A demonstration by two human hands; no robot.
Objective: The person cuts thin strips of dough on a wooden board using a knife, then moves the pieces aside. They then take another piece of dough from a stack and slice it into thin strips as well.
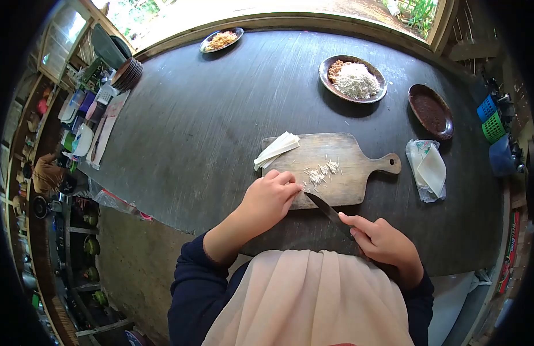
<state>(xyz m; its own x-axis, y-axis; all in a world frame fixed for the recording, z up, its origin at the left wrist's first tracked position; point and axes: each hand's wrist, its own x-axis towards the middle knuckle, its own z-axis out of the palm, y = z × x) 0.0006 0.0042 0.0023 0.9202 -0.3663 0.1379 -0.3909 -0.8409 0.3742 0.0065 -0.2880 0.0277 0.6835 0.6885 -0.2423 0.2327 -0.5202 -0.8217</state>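
Note:
My right hand (pixel 383 241) grips the handle of a dark-bladed kitchen knife (pixel 326 210). The blade's tip end lies at the near edge of a wooden cutting board (pixel 343 151), close to my left fingertips. My left hand (pixel 271 196) is closed, its fingers pressed together low over the board's near left side; what they hold is hidden. Thin white slivers (pixel 321 173) are scattered in small heaps on the board. A stack of flat white strips (pixel 277 149) lies across its upper left corner.
Beyond the board stands a plate (pixel 381 96) with white shreds and brown bits. A plate of orange-brown food (pixel 221 41) is farther back. At right are a brown oval dish (pixel 431 112) and folded white sheets on plastic (pixel 427 170). Stacked brown plates (pixel 127 75) stand at left.

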